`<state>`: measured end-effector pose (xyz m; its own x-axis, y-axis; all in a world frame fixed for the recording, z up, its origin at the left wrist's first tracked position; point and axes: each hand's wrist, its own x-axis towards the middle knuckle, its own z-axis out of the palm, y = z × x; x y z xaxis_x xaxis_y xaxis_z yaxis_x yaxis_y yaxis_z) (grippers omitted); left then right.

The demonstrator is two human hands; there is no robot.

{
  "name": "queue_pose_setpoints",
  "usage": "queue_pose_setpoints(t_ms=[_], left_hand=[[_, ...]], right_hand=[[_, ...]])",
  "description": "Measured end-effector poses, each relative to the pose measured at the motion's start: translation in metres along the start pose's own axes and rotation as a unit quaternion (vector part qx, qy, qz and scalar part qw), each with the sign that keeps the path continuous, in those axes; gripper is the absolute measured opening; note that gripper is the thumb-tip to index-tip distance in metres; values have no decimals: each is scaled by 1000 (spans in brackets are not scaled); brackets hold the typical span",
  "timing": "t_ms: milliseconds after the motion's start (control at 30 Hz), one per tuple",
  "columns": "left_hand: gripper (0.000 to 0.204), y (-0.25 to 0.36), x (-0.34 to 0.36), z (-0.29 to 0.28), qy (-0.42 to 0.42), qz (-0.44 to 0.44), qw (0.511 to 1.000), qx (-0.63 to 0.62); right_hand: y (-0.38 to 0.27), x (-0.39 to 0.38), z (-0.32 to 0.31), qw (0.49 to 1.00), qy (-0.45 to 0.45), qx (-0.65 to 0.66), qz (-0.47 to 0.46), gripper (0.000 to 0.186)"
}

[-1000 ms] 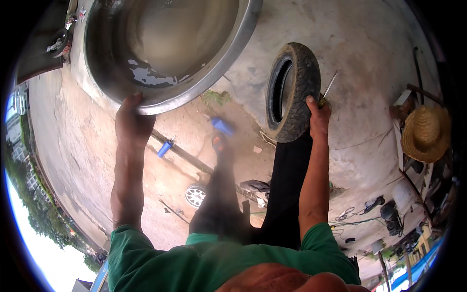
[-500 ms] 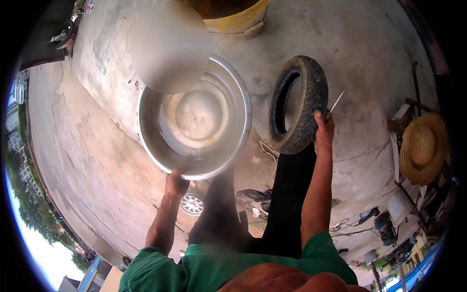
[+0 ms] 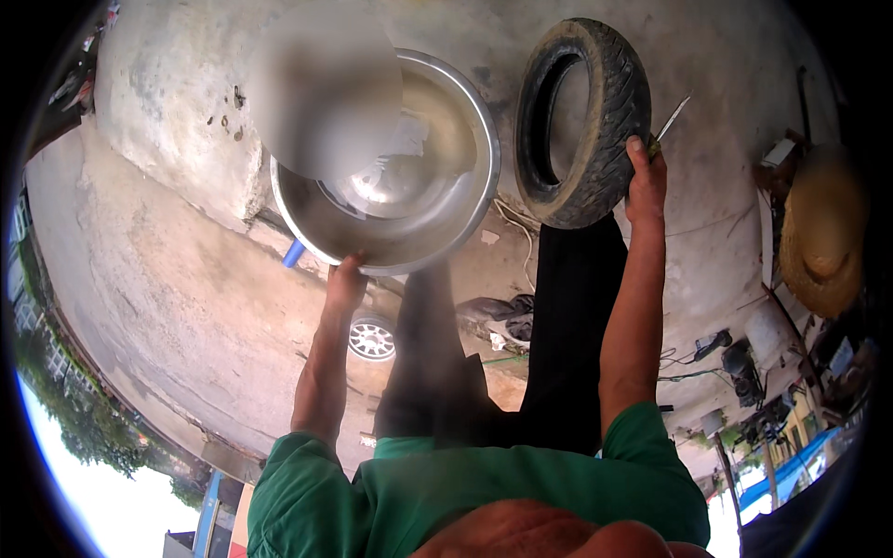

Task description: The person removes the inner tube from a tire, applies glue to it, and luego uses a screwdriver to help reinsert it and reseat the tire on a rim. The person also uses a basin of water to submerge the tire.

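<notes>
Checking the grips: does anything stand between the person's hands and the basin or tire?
Nothing visible separates the left hand from the metal basin, gripped at its near rim. The right hand has its thumb on the tread of the tire; I can't tell whether the handle of the metal-shafted tool sits between palm and tire.

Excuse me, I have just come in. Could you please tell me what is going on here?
A person in a green shirt has both hands occupied. The left hand grips the near rim of a round metal basin; a blurred patch hides part of it. The right hand holds a black tire by its tread, with a thin metal tool sticking out beside it. A pale spoked disc shows below the basin in the picture.
</notes>
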<state>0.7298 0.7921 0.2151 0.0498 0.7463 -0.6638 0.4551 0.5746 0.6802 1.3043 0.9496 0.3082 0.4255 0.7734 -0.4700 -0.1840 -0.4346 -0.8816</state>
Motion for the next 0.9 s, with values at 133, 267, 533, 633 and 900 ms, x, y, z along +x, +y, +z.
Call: queue_pose_setpoints(t_ms=[133,267,533,633,900], left_hand=[[42,-15,35,-6,-14,53,997,47],[34,26,57,2,-23,-21,983,-178],[53,93,74,4,-91,-70,947,-299],[55,83,87,-2,-120,-32,963,-238],[59,101,106,-4,-154,-47,967,-195]], right_hand=[[9,0,-4,1000,-16,11,-1,71],[11,-4,-3,1000,2,27,1,69],[14,-3,-5,1000,-20,19,-9,69],[21,-3,-10,1000,-7,9,-6,67],[31,-4,-16,999,-9,-19,-32,60]])
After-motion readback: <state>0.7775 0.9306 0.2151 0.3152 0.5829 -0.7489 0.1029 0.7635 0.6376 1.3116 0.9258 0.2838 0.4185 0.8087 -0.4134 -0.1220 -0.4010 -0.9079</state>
